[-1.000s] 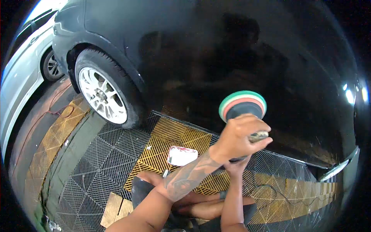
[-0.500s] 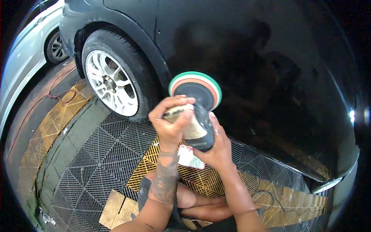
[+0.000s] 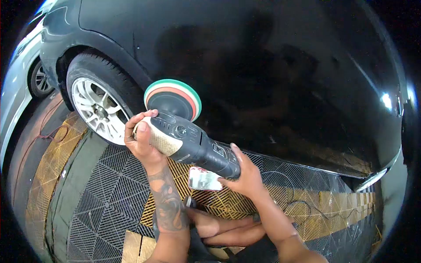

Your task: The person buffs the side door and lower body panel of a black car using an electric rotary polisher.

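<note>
A dark polisher (image 3: 204,151) is held in both of my hands in front of a black car panel (image 3: 272,83). Its round foam pad (image 3: 196,97), with a green rim and white and orange layers, faces the lower panel behind the wheel arch; whether it touches the paint I cannot tell. My left hand (image 3: 147,142) wraps around the pale taped part at the polisher's head. Around the rear end of the body, my right hand (image 3: 247,173) is closed.
To the left is the car's wheel (image 3: 100,109) with white spokes. A white-and-red packet (image 3: 204,179) lies on the grey and yellow grid floor (image 3: 114,193) below the polisher. A cable (image 3: 293,193) trails at right. A silver car (image 3: 22,65) stands at far left.
The polisher has swung so its long body now stretches down to the right. My left hand and the pad sit further left in view. The whole scene has shifted left.
</note>
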Tool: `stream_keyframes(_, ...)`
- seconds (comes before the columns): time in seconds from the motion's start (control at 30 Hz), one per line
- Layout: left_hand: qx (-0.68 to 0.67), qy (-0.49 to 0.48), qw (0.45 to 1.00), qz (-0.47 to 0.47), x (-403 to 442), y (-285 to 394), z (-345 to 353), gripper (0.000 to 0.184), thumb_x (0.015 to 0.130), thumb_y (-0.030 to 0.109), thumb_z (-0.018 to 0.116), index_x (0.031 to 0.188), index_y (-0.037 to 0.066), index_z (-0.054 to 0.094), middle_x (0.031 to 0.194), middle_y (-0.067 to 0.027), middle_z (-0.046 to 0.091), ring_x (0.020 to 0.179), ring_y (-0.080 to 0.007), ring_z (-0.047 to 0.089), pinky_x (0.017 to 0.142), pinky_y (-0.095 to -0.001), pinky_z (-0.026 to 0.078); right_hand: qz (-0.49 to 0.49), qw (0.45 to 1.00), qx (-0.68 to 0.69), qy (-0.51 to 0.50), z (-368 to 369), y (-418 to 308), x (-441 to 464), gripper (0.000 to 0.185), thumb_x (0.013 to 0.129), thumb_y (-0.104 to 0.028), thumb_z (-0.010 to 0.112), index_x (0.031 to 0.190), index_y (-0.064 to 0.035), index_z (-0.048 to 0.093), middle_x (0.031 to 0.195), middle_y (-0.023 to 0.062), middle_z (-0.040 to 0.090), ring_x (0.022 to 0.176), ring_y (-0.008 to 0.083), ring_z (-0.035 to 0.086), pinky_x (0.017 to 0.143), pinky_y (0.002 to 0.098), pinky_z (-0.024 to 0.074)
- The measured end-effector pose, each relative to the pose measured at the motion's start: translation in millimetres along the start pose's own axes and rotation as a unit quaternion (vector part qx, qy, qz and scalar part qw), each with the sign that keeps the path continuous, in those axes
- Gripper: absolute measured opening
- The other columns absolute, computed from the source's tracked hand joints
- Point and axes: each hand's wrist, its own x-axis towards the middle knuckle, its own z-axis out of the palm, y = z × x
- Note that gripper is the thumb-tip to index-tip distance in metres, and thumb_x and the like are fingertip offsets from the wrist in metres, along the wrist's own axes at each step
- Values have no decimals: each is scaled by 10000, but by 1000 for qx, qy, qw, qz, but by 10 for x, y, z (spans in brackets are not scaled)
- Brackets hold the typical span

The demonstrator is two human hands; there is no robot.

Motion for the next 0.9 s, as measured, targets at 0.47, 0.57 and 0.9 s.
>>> stream_keyframes(0.47,167,-184,968,32,-782,22,1400,242,706,106,836,925,31,765,952,-108,777,890,-236,743,878,-348,564,189,973,53,122,46,961,-1190,412,628,-227,840,924,-6,658,812,215,701,766,387,710,711,454,560)
stream_keyframes(0.57,140,-268,953,32,-939,132,1941,284,688,148,882,929,44,773,945,-111,769,895,-227,741,845,-347,579,191,956,150,165,422,1296,-1601,534,652,-153,885,1080,20,615,971,177,713,875,272,709,799,411,549)
stream_keyframes(0.9,198,-240,947,-76,-1886,-22,1508,597,687,331,901,1094,11,603,1027,-143,597,915,-265,590,800,-359,507,193,902,308,231,93,1488,-1431,815,852,-192,808,1470,-53,296,1356,110,497,1190,222,538,1046,388,435)
